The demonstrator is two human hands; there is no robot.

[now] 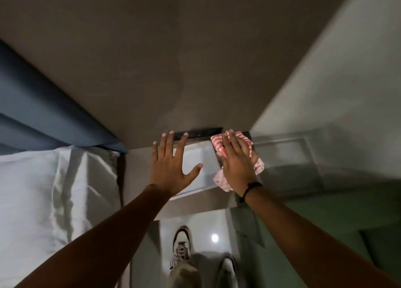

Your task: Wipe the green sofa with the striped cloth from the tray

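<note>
My right hand (pixel 236 162) is closed over the red-and-white striped cloth (pixel 219 145), which bunches out above and below my palm at the right edge of a white tray (pixel 199 155). Spread flat with fingers apart, my left hand (pixel 171 164) hovers over the tray's left side and holds nothing. The green sofa (pixel 338 227) lies low at the right, below my right forearm. The tray rests on a small grey-brown table (pixel 138 164) against the wall.
A bed with white sheets (pixel 43 201) fills the left side, and a dark blue curtain (pixel 32 105) hangs above it. A dark slot (pixel 201 132) sits behind the tray. My shoes (pixel 181 246) stand on the glossy floor between bed and sofa.
</note>
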